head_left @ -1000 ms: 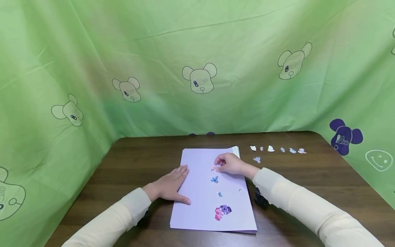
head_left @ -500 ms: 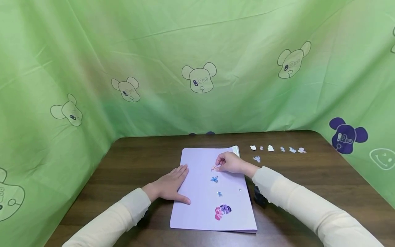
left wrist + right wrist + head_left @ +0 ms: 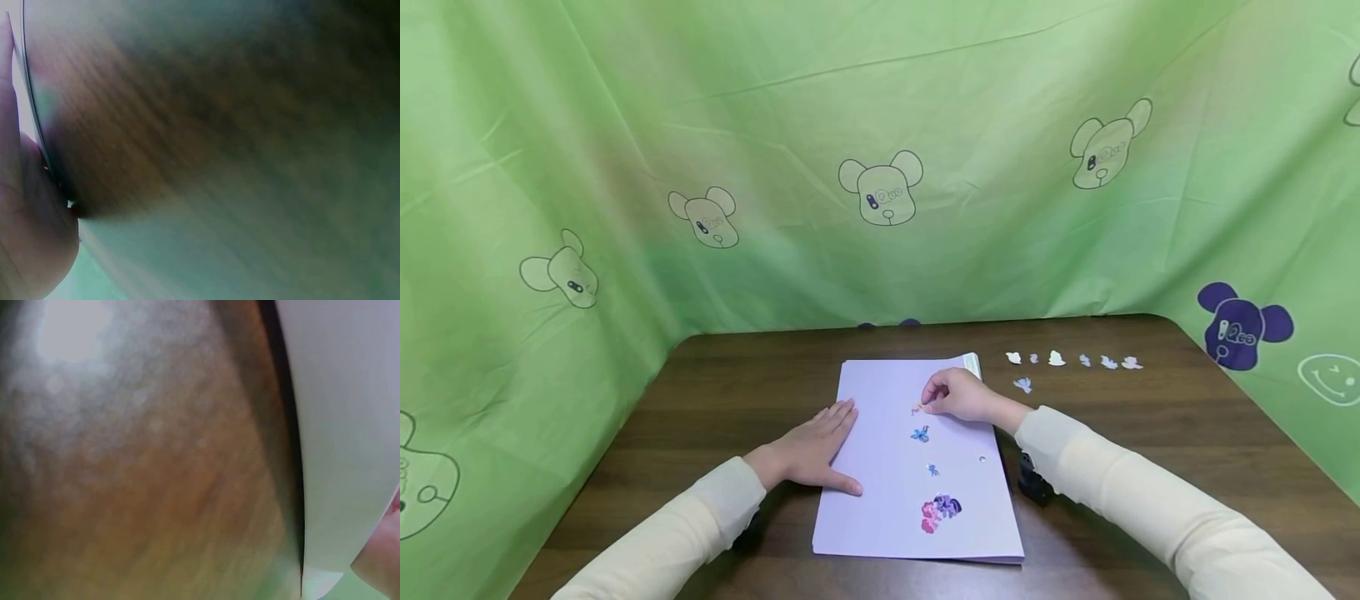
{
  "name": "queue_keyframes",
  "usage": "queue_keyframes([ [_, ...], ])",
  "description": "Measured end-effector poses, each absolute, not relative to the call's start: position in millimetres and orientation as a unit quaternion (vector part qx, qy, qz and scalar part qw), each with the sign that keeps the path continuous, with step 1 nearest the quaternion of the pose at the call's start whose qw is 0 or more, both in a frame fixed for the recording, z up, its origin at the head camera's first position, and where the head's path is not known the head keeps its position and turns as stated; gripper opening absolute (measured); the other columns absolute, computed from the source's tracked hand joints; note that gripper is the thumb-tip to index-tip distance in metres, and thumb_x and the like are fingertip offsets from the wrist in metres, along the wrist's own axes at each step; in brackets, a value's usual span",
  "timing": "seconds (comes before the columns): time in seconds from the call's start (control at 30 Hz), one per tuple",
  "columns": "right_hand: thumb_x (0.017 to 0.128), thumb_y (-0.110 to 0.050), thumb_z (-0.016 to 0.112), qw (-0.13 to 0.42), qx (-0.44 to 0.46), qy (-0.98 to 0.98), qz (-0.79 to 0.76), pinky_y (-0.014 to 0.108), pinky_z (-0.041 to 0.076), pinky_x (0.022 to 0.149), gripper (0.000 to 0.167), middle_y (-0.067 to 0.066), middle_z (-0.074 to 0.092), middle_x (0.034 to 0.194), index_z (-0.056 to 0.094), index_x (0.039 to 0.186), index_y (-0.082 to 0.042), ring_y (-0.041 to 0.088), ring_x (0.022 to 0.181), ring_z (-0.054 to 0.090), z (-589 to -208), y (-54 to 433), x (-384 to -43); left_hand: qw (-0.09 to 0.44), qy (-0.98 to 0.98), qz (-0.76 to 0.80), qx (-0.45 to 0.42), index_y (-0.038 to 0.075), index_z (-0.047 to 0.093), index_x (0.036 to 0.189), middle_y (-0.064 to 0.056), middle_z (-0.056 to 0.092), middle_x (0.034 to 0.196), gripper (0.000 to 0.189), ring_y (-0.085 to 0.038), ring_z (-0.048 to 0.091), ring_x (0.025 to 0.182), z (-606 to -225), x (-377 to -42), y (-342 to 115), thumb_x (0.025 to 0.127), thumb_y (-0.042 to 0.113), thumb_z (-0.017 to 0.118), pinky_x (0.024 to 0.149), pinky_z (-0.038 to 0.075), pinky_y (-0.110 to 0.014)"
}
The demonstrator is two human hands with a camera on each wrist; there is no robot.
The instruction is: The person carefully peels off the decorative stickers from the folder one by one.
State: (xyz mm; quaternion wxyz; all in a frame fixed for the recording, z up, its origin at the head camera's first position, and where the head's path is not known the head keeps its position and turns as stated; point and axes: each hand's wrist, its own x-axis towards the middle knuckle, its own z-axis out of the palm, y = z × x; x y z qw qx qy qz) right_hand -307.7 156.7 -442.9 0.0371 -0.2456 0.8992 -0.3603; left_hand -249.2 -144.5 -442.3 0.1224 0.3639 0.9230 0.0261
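Note:
A stack of white paper (image 3: 872,529) lies on the wooden table, its right side filling much of the right wrist view as a pale sheet (image 3: 347,425). My left hand (image 3: 816,450) rests flat on its left edge, fingers straight and thumb spread. Near the top, my right hand (image 3: 958,396) pinches a small orange-pink sticker (image 3: 917,409) at the paper's surface, partly covered by the fingertips. Below it are a blue sticker (image 3: 921,434), a smaller blue sticker (image 3: 932,470), and pink (image 3: 929,518) and purple pony stickers (image 3: 948,505) side by side.
Several small cut-out stickers, among them a white one (image 3: 1057,358) and a bluish one (image 3: 1023,385), lie on the table (image 3: 737,375) right of the paper's top. A tiny shiny spot (image 3: 982,459) shows on the paper. A green printed curtain (image 3: 790,275) surrounds the table.
Both hands stay in nearly the same places, with the right fingertips still at the orange-pink sticker. The head view has shifted very slightly.

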Motion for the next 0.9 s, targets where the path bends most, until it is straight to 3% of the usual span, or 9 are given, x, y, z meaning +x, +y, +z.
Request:
queue_keyframes([
  [0.47,0.082,-0.002,0.073,0.014,-0.237,0.888,-0.395,0.028,0.046,0.068,0.007,-0.003,0.061,0.074,0.068,0.083,-0.006,0.013,0.07,0.054,-444,156,-308,0.118,0.924,0.026,0.363,0.003,0.008,0.155,-0.012,0.0,0.162,0.12,-0.021,-0.002,0.147,-447,-250,-144,0.077,0.083,0.048,0.117,0.008,-0.038],
  [0.9,0.084,0.001,0.069,0.037,-0.199,0.881,-0.428,0.026,0.045,0.063,0.011,0.001,0.066,0.077,0.073,0.094,-0.001,0.013,0.069,0.054,-435,158,-302,0.121,0.925,0.025,0.359,0.004,0.007,0.156,-0.012,0.001,0.162,0.12,-0.022,-0.002,0.147,-446,-248,-144,0.076,0.085,0.046,0.117,0.008,-0.038],
])
